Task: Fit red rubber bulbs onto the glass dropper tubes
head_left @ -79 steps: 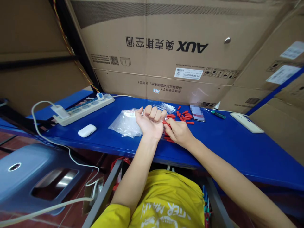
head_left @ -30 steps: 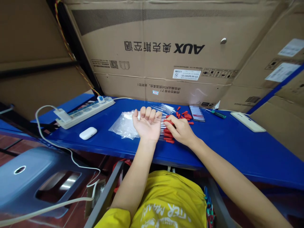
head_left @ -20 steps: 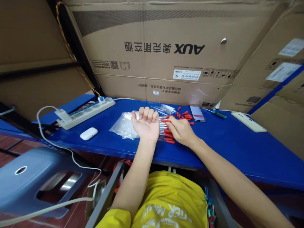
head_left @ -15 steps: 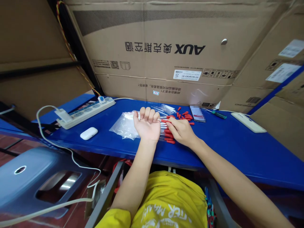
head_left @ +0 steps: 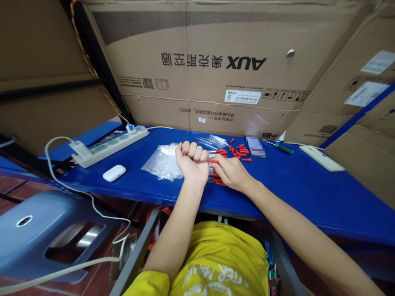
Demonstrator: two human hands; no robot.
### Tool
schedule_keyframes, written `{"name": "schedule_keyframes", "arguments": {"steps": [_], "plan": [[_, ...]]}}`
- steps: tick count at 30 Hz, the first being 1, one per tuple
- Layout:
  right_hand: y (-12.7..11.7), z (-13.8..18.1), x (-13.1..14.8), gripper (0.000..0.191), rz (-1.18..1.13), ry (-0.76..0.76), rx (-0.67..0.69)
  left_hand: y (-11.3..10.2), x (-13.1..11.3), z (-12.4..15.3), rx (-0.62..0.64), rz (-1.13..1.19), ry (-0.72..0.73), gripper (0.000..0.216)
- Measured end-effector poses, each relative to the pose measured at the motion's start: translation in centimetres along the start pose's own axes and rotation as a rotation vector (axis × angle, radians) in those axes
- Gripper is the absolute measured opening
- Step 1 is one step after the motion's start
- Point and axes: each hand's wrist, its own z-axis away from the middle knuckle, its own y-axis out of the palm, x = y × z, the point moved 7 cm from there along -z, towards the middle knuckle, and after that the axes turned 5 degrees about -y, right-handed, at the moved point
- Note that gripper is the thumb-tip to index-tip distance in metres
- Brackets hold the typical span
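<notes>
My left hand (head_left: 191,163) is curled into a fist, palm up, around a bundle of thin clear tubes with red caps. My right hand (head_left: 232,172) pinches one red-capped tube (head_left: 213,161) and holds it against the fist's right side. Under both hands lies a pile of capped tubes (head_left: 217,179) on the blue bench (head_left: 293,181). Loose red caps (head_left: 240,151) and bare clear tubes (head_left: 212,141) lie just behind. Clear plastic bags (head_left: 160,163) sit to the left of my left hand.
A white power strip (head_left: 108,144) with a plugged charger and cable lies at the left, with a white earbud case (head_left: 114,173) in front of it. A phone (head_left: 256,147), a green screwdriver (head_left: 282,148) and a white remote (head_left: 321,158) lie to the right. Cardboard boxes (head_left: 212,61) wall the back.
My left hand's fingers, loosely open a second ago, have closed into a fist round the tubes. My right hand has brought a capped tube up to it.
</notes>
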Motion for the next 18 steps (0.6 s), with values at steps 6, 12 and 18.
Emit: {"name": "schedule_keyframes", "arguments": {"steps": [6, 12, 18], "plan": [[-0.08, -0.02, 0.21, 0.029, -0.012, -0.025, -0.017, 0.12, 0.47, 0.08, -0.013, -0.012, -0.023, 0.046], [-0.04, 0.13, 0.4, 0.025, -0.022, -0.043, -0.041, 0.1, 0.64, 0.18, -0.02, -0.003, -0.02, 0.046], [0.1, 0.14, 0.51, 0.024, -0.002, -0.066, -0.019, -0.02, 0.9, 0.28, -0.088, -0.034, -0.038, 0.045]]}}
